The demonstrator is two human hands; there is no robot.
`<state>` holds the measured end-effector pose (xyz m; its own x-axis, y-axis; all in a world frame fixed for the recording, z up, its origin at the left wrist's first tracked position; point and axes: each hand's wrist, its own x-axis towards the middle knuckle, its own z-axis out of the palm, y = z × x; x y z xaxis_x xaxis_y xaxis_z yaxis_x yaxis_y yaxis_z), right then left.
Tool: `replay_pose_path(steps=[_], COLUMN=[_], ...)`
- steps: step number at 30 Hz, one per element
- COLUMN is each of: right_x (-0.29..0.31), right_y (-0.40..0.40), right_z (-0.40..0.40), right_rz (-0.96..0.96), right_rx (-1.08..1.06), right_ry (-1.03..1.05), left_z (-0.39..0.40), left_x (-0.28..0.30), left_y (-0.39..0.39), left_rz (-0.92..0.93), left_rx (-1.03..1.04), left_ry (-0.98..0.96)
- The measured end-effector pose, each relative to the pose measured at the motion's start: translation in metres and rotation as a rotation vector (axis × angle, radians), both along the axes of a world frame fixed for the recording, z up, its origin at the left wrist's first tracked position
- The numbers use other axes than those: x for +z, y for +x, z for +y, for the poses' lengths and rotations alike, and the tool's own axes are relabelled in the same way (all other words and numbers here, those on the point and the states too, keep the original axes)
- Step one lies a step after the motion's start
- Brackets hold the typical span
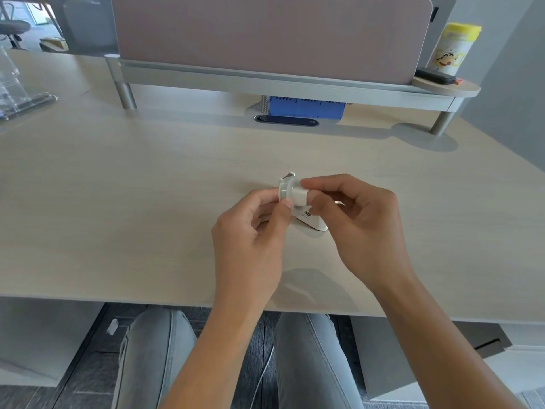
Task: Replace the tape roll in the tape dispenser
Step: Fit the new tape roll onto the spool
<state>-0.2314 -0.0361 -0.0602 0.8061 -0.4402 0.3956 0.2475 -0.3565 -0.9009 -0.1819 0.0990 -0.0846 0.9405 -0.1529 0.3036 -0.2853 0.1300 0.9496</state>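
Both hands meet over the middle of the desk on a small white plastic spool (285,192). My left hand (250,240) pinches its ribbed disc edge between thumb and fingers. My right hand (359,222) pinches the short white hub (301,193) that sticks out to the right of the disc. Just beneath them the white tape dispenser (313,222) with black lettering stands on the desk, mostly hidden by my fingers. A small white-grey tip (288,175) shows above the spool; I cannot tell what it belongs to. No tape roll is visible.
A grey shelf riser (265,81) with a pink partition (265,33) spans the back of the desk, with a blue box (306,107) under it. A yellow canister (454,48) stands at its right end. Clear plastic items (17,93) lie far left. The desk's front edge (118,301) is near my knees.
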Motion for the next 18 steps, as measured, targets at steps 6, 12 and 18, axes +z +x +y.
replay_pose_path(steps=[6, 12, 18], right_x=[-0.006, -0.008, -0.003], right_y=[-0.001, 0.002, 0.001], right_z=[-0.001, -0.002, -0.001], right_rz=[-0.001, 0.05, 0.078], right_rx=[-0.041, -0.101, -0.081], right_ry=[-0.008, -0.131, 0.068], left_z=[-0.003, -0.008, -0.018], left_x=[-0.002, 0.0, 0.0], left_y=[-0.001, -0.007, -0.015], left_rz=[0.029, -0.057, -0.175], left_rx=[0.0, 0.067, 0.185], left_ry=[0.004, 0.146, 0.185])
